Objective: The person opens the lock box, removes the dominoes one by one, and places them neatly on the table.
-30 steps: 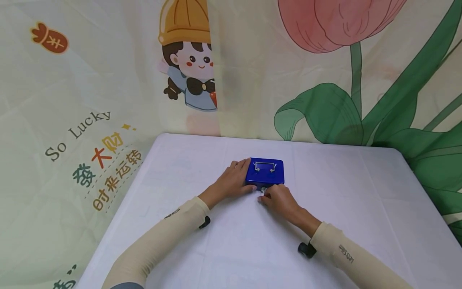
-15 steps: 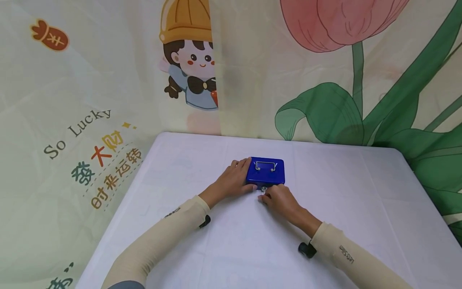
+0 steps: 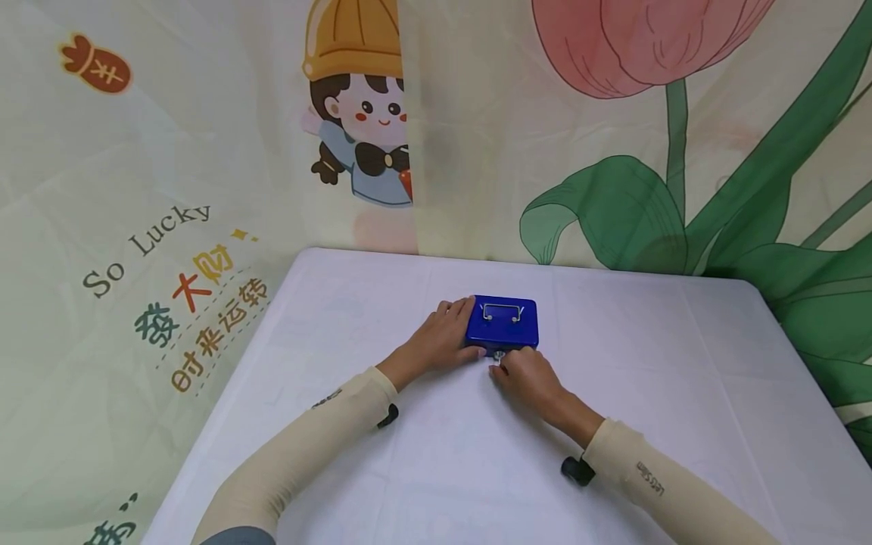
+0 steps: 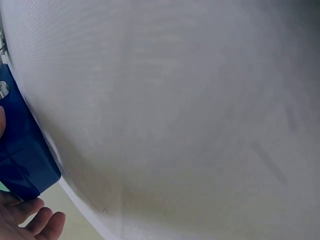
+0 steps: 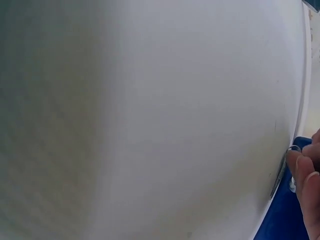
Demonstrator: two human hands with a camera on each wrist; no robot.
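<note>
A small blue cash box (image 3: 504, 331) with a wire handle (image 3: 501, 311) on its lid lies closed near the back of the table. My left hand (image 3: 439, 338) grips its left side, thumb at the front face and fingers along the side. At the front, my right hand (image 3: 533, 380) has curled fingers and pinches a key at the round silver lock (image 4: 4, 90); the key's head is mostly hidden by the fingers. In the right wrist view, a ring (image 5: 295, 148) shows at the fingertips, with a second key (image 5: 278, 181) hanging beside the box front.
A white cloth covers the table (image 3: 647, 363). Behind it hangs a printed backdrop (image 3: 463, 151) with a cartoon figure and a large tulip. Both forearms wear beige sleeves (image 3: 327, 435), with a dark wrist camera (image 3: 577, 471) under the right one.
The right thumb and fingertips have shifted very slightly at the lock. Left hand and box keep their places, and the head view has drifted a little.
</note>
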